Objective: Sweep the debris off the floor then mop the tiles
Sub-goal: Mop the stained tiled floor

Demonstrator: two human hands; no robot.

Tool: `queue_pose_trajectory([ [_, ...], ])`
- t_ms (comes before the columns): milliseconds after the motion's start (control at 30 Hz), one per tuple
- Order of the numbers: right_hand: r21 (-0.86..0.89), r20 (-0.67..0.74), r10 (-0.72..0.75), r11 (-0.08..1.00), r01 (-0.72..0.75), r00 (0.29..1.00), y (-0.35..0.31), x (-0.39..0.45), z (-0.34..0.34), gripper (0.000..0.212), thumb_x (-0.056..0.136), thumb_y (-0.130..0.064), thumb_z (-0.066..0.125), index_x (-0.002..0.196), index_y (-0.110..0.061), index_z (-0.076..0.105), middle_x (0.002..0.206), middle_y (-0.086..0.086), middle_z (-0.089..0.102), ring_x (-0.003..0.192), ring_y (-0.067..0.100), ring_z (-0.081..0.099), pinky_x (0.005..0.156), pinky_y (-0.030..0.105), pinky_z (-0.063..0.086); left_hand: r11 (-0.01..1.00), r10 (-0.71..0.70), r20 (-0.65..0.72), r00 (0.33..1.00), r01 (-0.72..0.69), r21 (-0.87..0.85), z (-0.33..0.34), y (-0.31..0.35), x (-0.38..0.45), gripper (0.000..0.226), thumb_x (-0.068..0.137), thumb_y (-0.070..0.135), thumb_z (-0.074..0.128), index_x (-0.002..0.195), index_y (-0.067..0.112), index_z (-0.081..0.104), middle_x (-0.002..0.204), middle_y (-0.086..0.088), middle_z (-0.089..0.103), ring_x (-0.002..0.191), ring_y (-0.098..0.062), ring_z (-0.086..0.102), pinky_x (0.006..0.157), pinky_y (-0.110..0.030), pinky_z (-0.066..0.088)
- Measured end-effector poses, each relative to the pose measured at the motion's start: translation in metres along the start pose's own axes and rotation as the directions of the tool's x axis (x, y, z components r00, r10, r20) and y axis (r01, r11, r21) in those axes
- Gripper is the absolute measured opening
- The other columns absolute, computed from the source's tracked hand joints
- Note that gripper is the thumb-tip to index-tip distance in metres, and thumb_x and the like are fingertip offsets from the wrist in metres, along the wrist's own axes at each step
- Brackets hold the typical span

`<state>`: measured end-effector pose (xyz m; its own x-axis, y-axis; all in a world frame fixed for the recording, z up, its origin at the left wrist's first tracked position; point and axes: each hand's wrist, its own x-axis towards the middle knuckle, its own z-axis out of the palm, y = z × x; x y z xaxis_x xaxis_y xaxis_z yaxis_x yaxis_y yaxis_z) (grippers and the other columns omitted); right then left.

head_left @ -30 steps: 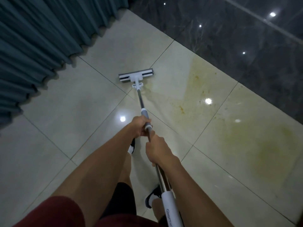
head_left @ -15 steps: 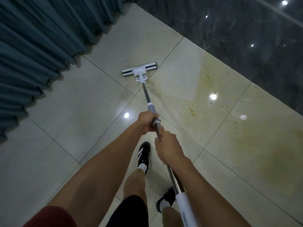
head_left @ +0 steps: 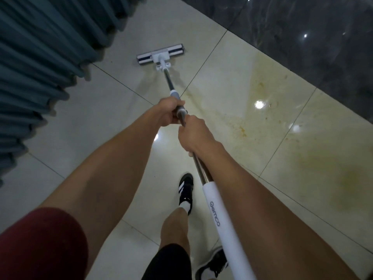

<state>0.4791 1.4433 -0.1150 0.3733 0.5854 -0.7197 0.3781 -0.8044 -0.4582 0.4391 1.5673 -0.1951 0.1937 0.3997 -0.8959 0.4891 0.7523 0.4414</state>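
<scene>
Glossy cream floor tiles (head_left: 60, 126) with dark grout lines fill the view, stained yellowish (head_left: 262, 93) on the right. A dark polished marble strip (head_left: 302, 37) runs along the top right. Pleated teal curtains (head_left: 36, 57) hang at the left, cut off by the frame edge. A long mop with a steel shaft and white foam grip (head_left: 220, 219) reaches forward; its flat white head (head_left: 160, 54) lies on the tiles near the curtain hem. The left hand (head_left: 168, 113) wraps its fingers around the grey collar. Just behind it, the right hand (head_left: 193, 136) curls around the shaft, fingertips hidden underneath. A black striped sneaker (head_left: 186, 190) steps forward below; a second shoe is partly hidden behind the grip.
</scene>
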Motion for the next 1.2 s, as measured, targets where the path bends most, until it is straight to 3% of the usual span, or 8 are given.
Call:
queue_pose_trajectory([
  [133, 0.008, 0.011, 0.014, 1.000, -0.014, 1.000, 0.009, -0.024, 0.010, 0.038, 0.097, -0.015, 0.046, 0.136, -0.015, 0.049, 0.105, 0.007, 0.059, 0.071, 0.027, 0.067, 0.053, 0.036, 0.060, 1.000, -0.012, 0.020, 1.000, 0.012, 0.018, 0.004, -0.019, -0.016, 0.012, 0.099, 0.012, 0.059, 0.094, 0.005, 0.050, 0.084, -0.015, 0.062, 0.075, -0.026, 0.063, 0.086, -0.049, 0.057],
  [300, 0.011, 0.033, 0.035, 0.999, -0.035, 0.999, 0.040, -0.058, 0.030, 0.040, 0.093, -0.011, 0.048, 0.133, -0.015, 0.049, 0.094, 0.006, 0.058, 0.067, 0.023, 0.065, 0.044, 0.027, 0.051, 0.995, -0.016, 0.032, 0.999, 0.012, 0.104, 0.015, -0.058, -0.044, 0.009, 0.100, 0.011, 0.056, 0.100, 0.004, 0.049, 0.089, -0.015, 0.058, 0.072, -0.026, 0.061, 0.070, -0.044, 0.057],
  [467, 0.002, 0.034, 0.050, 0.999, -0.050, 0.998, 0.104, -0.119, 0.060, 0.042, 0.096, -0.014, 0.048, 0.137, -0.017, 0.046, 0.097, 0.003, 0.056, 0.064, 0.015, 0.057, 0.041, 0.022, 0.036, 0.984, -0.067, 0.055, 0.996, 0.057, 0.168, 0.044, -0.132, -0.084, 0.014, 0.105, 0.016, 0.047, 0.096, 0.005, 0.049, 0.095, -0.016, 0.058, 0.075, -0.026, 0.060, 0.070, -0.044, 0.057],
  [633, 0.053, 0.055, 0.067, 0.996, -0.070, 0.996, 0.176, -0.196, 0.094, 0.041, 0.098, -0.016, 0.047, 0.138, -0.016, 0.047, 0.118, 0.011, 0.061, 0.097, 0.028, 0.063, 0.075, 0.036, 0.051, 0.976, -0.084, 0.083, 0.993, 0.066, 0.209, 0.076, -0.224, -0.127, 0.014, 0.103, 0.013, 0.050, 0.110, 0.000, 0.050, 0.106, -0.019, 0.057, 0.079, -0.029, 0.061, 0.075, -0.047, 0.055],
  [767, 0.104, 0.057, 0.089, 0.990, -0.094, 0.994, 0.239, -0.271, 0.120, 0.039, 0.098, -0.015, 0.045, 0.137, -0.017, 0.046, 0.117, 0.013, 0.062, 0.099, 0.032, 0.065, 0.085, 0.042, 0.057, 0.966, -0.112, 0.120, 0.987, 0.080, 0.244, 0.105, -0.307, -0.166, 0.020, 0.100, 0.010, 0.055, 0.115, -0.002, 0.049, 0.105, -0.020, 0.058, 0.079, -0.029, 0.063, 0.067, -0.045, 0.055],
  [967, 0.176, 0.060, 0.128, 0.975, -0.137, 0.990, 0.320, -0.365, 0.152, 0.041, 0.099, -0.017, 0.046, 0.139, -0.017, 0.042, 0.106, 0.011, 0.062, 0.089, 0.029, 0.066, 0.077, 0.039, 0.058, 0.940, -0.168, 0.116, 0.979, 0.124, 0.317, 0.146, -0.406, -0.229, 0.025, 0.098, 0.010, 0.058, 0.120, -0.002, 0.054, 0.105, -0.021, 0.061, 0.072, -0.028, 0.065, 0.044, -0.037, 0.056],
  [1067, 0.195, 0.036, 0.133, 0.971, -0.137, 0.991, 0.349, -0.399, 0.162, 0.040, 0.099, -0.018, 0.046, 0.138, -0.019, 0.042, 0.093, 0.006, 0.060, 0.079, 0.024, 0.065, 0.067, 0.034, 0.054, 0.928, -0.180, 0.110, 0.977, 0.131, 0.349, 0.164, -0.438, -0.258, 0.028, 0.099, 0.011, 0.059, 0.123, -0.002, 0.055, 0.106, -0.022, 0.063, 0.075, -0.028, 0.067, 0.049, -0.040, 0.057],
  [1200, 0.166, 0.008, 0.178, 0.970, -0.177, 0.984, 0.385, -0.437, 0.171, 0.042, 0.102, -0.020, 0.042, 0.143, -0.020, 0.040, 0.096, 0.005, 0.061, 0.077, 0.018, 0.060, 0.060, 0.026, 0.045, 0.908, -0.215, 0.120, 0.969, 0.154, 0.389, 0.191, -0.474, -0.286, 0.027, 0.098, 0.012, 0.060, 0.121, -0.002, 0.056, 0.102, -0.022, 0.065, 0.074, -0.029, 0.068, 0.052, -0.043, 0.060],
])
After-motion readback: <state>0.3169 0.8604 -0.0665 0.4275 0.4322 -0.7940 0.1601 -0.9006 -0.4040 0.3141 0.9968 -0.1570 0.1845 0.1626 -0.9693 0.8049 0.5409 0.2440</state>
